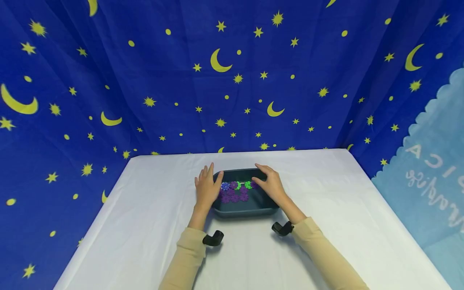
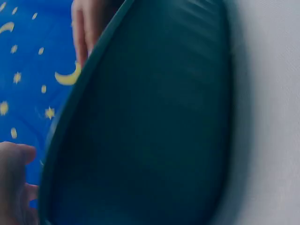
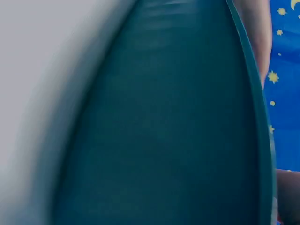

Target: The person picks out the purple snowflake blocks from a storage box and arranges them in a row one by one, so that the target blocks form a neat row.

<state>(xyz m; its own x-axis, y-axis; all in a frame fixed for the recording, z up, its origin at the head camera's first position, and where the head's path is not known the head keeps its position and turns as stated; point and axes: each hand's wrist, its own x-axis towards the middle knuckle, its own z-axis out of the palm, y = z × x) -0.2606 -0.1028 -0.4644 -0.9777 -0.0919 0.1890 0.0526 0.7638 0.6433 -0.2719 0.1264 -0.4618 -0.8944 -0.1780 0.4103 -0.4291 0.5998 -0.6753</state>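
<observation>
Beige sleeves (image 1: 328,253) foremost. Left hand (image 1: 206,191), right hand (image 1: 272,186) at opposite ends of dark tray (image 1: 246,212), fingers extended, unclenched. Purple, green, blue flower-shaped pieces (image 1: 235,197) inside. White tabletop (image 1: 145,225) beneath.

Site: cloth-screened work area; building type cannot be determined. Blue cloth (image 1: 177,80) with yellow moons (image 1: 216,64) and stars (image 1: 277,18) lines back and sides of a white tabletop (image 1: 145,237); light-blue lettered cloth (image 1: 431,169) at right.
</observation>
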